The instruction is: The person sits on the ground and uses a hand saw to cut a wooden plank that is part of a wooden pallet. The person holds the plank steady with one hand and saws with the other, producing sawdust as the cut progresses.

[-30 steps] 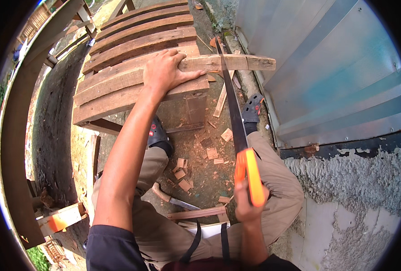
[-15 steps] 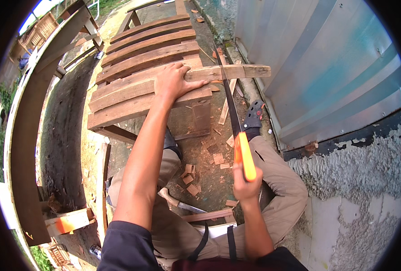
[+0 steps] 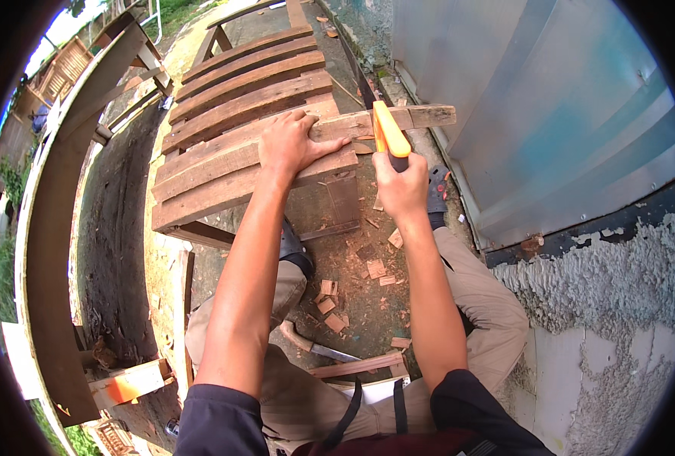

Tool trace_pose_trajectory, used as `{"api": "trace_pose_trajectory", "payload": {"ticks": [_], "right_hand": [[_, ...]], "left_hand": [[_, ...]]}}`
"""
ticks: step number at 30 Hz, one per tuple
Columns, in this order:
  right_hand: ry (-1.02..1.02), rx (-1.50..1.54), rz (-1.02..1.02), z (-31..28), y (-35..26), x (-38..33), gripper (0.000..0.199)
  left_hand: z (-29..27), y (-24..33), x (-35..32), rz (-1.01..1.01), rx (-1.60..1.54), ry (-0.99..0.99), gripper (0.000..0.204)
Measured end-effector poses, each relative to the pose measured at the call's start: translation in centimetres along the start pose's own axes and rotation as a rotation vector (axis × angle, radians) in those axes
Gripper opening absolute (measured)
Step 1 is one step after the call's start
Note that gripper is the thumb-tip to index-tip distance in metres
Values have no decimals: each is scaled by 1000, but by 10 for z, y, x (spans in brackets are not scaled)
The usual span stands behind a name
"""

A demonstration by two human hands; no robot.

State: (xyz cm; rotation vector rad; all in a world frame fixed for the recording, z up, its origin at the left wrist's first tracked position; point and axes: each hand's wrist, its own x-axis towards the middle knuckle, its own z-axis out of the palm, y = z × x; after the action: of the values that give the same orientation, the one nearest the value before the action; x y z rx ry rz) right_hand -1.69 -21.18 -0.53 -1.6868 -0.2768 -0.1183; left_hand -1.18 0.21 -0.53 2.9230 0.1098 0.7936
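Note:
My left hand (image 3: 286, 149) presses down on a wooden plank (image 3: 432, 115), fingers over its top and thumb along its near edge. The plank lies across a slatted wooden bench (image 3: 208, 199), and its right end sticks out past the bench. Wrapped round the orange-yellow handle of a handsaw (image 3: 392, 131) is my right hand (image 3: 403, 185), close to the plank's near side. The dark blade points away from me and crosses the plank on its overhanging part. The handle covers the spot where blade and wood meet.
Small wood offcuts (image 3: 328, 296) and sawdust litter the ground under the bench. A knife with a wooden handle (image 3: 298, 337) lies between my legs. To the right stands a corrugated metal sheet (image 3: 535, 114) above a rough wall (image 3: 603, 296). A long wooden frame (image 3: 48, 251) is at left.
My right hand has pushed the handsaw forward, bringing its handle from near my knee up to the plank. My left hand stays on the plank.

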Motion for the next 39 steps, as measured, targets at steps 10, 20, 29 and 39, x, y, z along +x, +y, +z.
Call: {"api": "trace_pose_trajectory", "payload": {"ticks": [10, 20, 29, 39], "right_hand": [[-125, -150, -62, -108, 2, -213, 13], [-99, 49, 149, -50, -2, -68, 29], [-62, -101, 23, -33, -6, -68, 27], [-140, -151, 27, -128, -30, -216, 18]], "left_hand": [[-2, -4, -1, 23, 26, -12, 72], [5, -7, -5, 68, 34, 90, 74], [-2, -11, 7, 3, 52, 3, 79], [1, -9, -13, -3, 44, 11, 77]]}}
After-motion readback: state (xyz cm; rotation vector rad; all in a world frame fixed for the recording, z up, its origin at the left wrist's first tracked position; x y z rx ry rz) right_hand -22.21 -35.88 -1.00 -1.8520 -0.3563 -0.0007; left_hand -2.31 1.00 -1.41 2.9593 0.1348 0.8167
